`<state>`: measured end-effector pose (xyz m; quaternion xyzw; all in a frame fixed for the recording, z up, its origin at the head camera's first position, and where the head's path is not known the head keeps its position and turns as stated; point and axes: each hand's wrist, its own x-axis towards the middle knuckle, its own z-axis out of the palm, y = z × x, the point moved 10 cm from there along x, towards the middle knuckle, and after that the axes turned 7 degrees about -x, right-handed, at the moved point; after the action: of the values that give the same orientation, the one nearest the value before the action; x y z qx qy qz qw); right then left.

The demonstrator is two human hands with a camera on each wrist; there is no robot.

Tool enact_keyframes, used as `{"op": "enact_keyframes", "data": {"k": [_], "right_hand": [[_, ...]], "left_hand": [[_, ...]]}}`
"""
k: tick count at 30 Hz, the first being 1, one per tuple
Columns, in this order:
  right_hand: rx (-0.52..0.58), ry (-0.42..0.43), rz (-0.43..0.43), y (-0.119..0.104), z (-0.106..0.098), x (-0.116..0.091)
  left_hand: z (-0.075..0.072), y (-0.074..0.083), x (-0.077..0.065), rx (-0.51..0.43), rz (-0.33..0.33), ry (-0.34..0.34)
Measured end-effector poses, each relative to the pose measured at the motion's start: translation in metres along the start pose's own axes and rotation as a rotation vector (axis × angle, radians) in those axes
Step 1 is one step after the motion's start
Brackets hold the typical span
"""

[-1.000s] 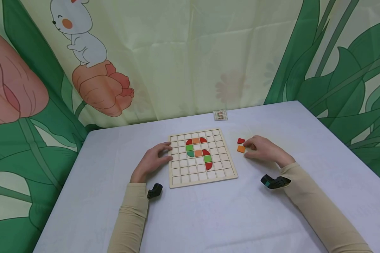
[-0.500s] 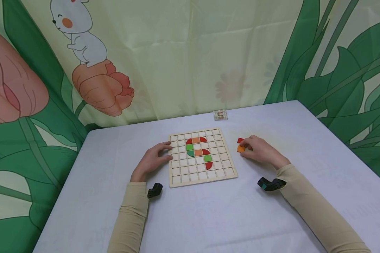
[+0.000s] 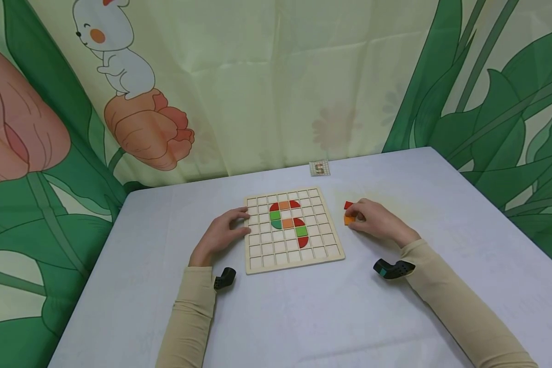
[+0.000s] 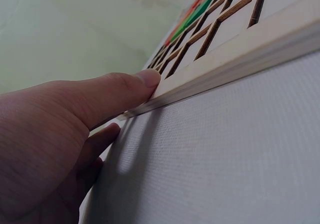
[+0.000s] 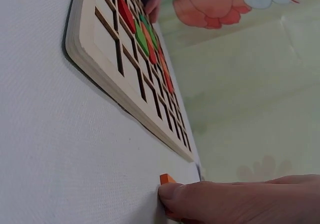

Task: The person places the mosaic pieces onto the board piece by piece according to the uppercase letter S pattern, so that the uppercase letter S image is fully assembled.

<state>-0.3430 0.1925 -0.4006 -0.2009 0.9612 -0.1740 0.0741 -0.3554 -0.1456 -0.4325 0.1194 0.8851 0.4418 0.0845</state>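
A wooden grid board lies on the table with red, orange and green tiles set in its squares in an S shape. My left hand rests against the board's left edge; in the left wrist view its thumb presses on the rim, the other fingers farther along. Right of the board, my right hand pinches an orange square tile between thumb and fingers. Only a corner of that tile shows past a fingertip in the right wrist view. Just behind it lies a red tile, partly hidden by the fingers.
A small card with a gridded S pattern lies near the table's back edge. A white cloth covers the table. Behind hangs a printed curtain. Each wrist carries a black camera mount, such as the right one.
My right hand has moved a little left over the orange tile and now pinches it, covering more of both loose tiles. My left hand and the board stay in place.
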Motion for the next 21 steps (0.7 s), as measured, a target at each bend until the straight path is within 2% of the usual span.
{"op": "enact_keyframes", "data": {"k": [11, 21], "right_hand": [[0.011, 0.008, -0.04, -0.004, -0.001, -0.001], [0.085, 0.084, -0.059, -0.014, -0.005, 0.001]], "left_hand": [[-0.001, 0.003, -0.001, 0.002, 0.018, -0.001], [-0.001, 0.005, -0.001, 0.011, 0.019, -0.006]]}}
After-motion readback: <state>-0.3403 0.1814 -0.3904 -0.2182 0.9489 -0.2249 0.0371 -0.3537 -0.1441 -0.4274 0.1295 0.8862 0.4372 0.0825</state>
